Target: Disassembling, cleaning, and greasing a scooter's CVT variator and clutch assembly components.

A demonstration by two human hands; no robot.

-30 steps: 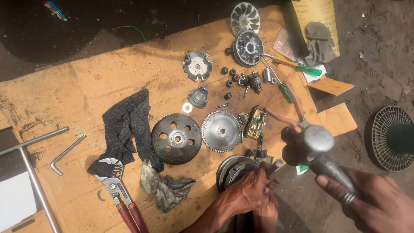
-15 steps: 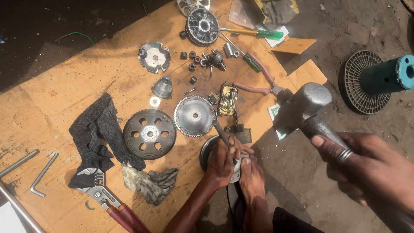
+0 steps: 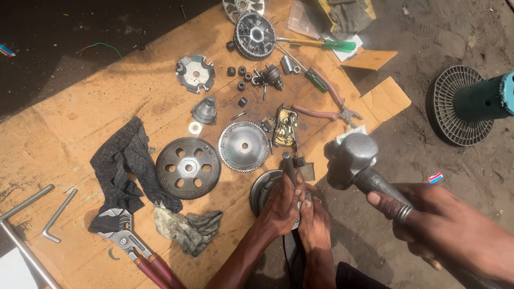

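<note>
1. Head view: the right hand grips a hammer by its handle, the steel head raised just right of the left hand.
2. The left hand closes around a short metal punch, upright on a round metal disc, with a bare foot beside it.
3. Hammer looks heavy and rigid; hold it low on the handle.

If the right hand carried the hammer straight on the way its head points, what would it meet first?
Probably the dark punch that the left hand steadies on the round metal part; the right hand holds the hammer just beside it, depth unclear.
</note>
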